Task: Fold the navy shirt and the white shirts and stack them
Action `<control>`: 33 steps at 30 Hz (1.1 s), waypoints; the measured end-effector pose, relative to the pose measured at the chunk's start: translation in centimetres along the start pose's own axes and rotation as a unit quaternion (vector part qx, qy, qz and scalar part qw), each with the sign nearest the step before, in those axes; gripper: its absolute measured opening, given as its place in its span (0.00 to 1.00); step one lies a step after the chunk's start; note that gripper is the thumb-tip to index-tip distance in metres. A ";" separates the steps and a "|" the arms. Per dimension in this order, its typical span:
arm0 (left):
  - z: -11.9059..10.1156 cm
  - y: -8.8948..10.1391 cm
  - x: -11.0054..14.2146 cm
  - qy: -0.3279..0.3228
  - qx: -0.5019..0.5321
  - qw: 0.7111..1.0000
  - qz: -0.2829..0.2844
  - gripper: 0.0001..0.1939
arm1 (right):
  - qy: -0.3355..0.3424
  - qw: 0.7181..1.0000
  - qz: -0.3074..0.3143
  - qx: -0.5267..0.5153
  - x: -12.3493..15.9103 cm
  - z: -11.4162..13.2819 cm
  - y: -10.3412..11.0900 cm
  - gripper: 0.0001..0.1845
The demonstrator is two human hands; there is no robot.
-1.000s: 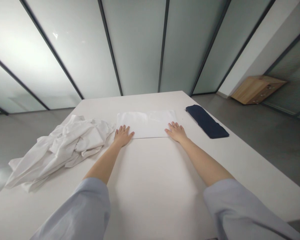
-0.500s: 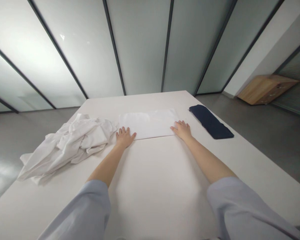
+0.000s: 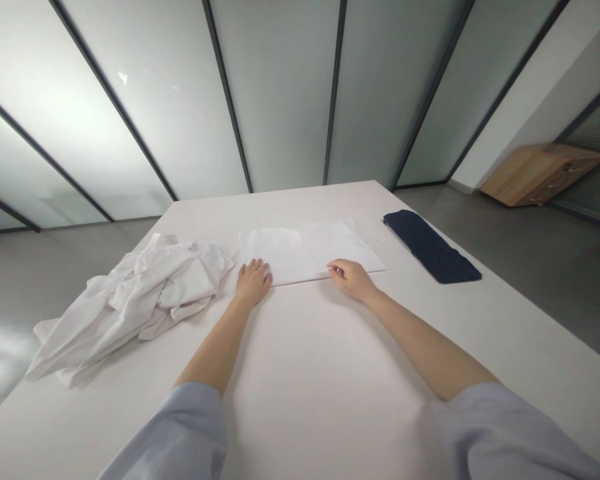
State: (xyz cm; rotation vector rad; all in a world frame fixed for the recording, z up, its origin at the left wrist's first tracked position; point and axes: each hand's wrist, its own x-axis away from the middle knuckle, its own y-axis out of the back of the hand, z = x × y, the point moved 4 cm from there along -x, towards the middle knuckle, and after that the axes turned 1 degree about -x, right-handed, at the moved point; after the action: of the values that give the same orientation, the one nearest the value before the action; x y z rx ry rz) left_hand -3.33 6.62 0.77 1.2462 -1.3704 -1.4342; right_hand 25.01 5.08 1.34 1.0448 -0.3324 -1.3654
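Observation:
A white cloth, folded into a flat rectangle, lies in the middle of the table. My left hand rests on its near left corner, palm down, with the fingers stretched out. Over the near edge, right of the middle, my right hand has its fingers curled and the fingertips pinched together. Whether those fingertips hold a bit of the cloth or something tiny is too small to tell. The cloth's near right corner lies uncovered beside this hand.
A heap of crumpled white cloth lies to the left on the white table. On the right is a folded dark navy cloth, near the table's edge. Frosted glass panels stand behind, and a wooden cabinet is at the far right.
My right hand has come off the cloth's right corner, moved left along the near edge, and its spread fingers have closed into a pinch. My left hand has stayed at the left corner.

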 end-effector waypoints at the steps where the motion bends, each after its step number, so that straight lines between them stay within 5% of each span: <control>1: -0.1 -0.1 0.0 -0.004 0.003 1.000 0.006 0.24 | 0.002 1.000 0.031 -0.003 0.1 0.6 -0.5 0.14; 6: -0.4 0.7 -0.1 -0.016 0.005 1.000 0.007 0.22 | 0.015 0.993 0.093 0.067 0.2 1.3 -1.2 0.16; 13: -2.1 2.5 0.0 -0.063 0.002 0.997 0.042 0.20 | -0.072 0.980 0.047 0.180 -0.3 -1.6 -0.3 0.23; 20: -8.4 3.1 2.6 -0.223 0.067 0.971 0.058 0.14 | -0.216 0.960 -0.022 0.175 -0.5 -4.8 0.2 0.28; 26: -14.0 2.8 6.0 -0.395 0.190 0.887 0.145 0.14 | -0.270 0.949 -0.067 0.148 -0.6 -6.5 1.2 0.26; 29: -13.0 2.7 4.8 -0.336 0.248 0.897 0.145 0.16 | -0.233 0.965 -0.048 0.106 -0.7 -6.6 1.0 0.26; 33: -6.8 2.5 1.3 -0.062 0.174 0.983 -0.015 0.18 | -0.182 0.978 -0.031 0.096 -0.8 -5.9 0.5 0.26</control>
State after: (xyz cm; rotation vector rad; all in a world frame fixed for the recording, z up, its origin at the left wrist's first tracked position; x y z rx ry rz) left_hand 2.78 3.52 3.54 1.4195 -1.7510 -1.3495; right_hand 29.48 8.14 -1.14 0.9648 -0.7202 -1.6068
